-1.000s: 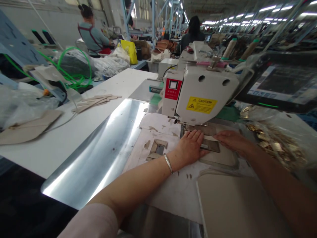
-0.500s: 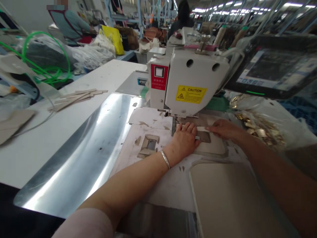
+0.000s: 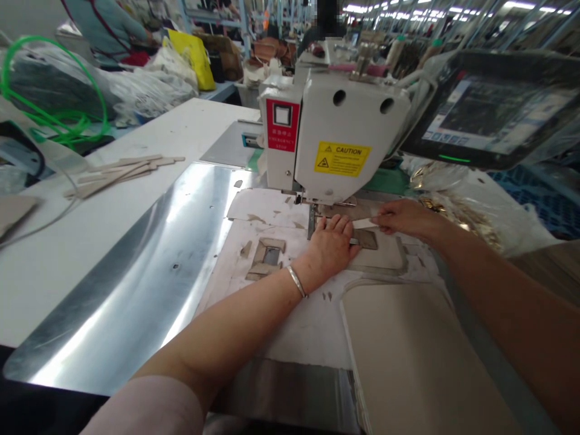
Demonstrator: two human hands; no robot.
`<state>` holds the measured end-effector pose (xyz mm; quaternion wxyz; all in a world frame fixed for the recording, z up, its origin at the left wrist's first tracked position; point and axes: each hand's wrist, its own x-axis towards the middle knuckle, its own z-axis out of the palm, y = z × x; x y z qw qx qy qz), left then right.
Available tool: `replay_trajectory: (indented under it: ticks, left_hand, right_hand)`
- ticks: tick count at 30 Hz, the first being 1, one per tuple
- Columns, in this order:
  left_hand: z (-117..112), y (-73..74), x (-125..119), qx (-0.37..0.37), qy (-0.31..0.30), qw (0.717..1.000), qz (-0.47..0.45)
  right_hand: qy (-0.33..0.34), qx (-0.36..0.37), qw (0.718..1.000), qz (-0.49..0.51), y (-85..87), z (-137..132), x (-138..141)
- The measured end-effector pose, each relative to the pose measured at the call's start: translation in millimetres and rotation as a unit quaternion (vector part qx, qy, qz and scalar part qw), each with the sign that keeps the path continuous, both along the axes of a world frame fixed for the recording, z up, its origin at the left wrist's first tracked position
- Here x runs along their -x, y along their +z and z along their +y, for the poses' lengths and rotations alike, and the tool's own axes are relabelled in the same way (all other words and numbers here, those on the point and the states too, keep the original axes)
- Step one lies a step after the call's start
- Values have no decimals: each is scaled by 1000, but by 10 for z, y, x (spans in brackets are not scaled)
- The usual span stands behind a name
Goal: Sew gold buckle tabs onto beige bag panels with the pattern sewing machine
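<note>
My left hand lies flat under the head of an industrial sewing machine. Its fingers press on the near end of a narrow pale strip, and a small metal piece shows by the thumb. Closed in a pinch, my right hand holds the other end of that strip, slightly raised. Below both hands is a beige panel with rounded corners and a darker brown patch. What lies directly beneath my left palm is hidden.
Larger beige panels lie at the near right. A shiny metal plate and loose beige strips are to the left. A control screen overhangs the right, above a plastic bag of gold-coloured metal parts. A co-worker sits behind.
The right hand's end of the strip has risen slightly off the panel, now at a slant. My left hand stays pressed on the work. The whole view has shifted a little.
</note>
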<state>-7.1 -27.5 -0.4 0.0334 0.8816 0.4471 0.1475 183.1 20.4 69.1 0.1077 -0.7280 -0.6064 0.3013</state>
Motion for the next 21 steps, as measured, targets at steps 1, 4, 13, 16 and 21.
replay_trajectory:
  ticks: [1,4,13,16,21]
  left_hand:
    - [-1,3,0,0,-1,1000,1]
    - [-3,5,-1,0,1,1000,1]
    - [-2,18,4,6,3,1000,4]
    - [-6,12,-5,4,3,1000,5]
    - [-9,0,1,-6,4,1000,12]
  right_hand:
    - [-20,7,998,54,14,-12,4]
    - [-107,49,967,227,-5,-60,-1]
    - [-189,54,921,335,-140,-127,-20]
    - [-186,50,927,321,-138,-126,-15]
    - [-185,40,942,279,-202,-100,-21]
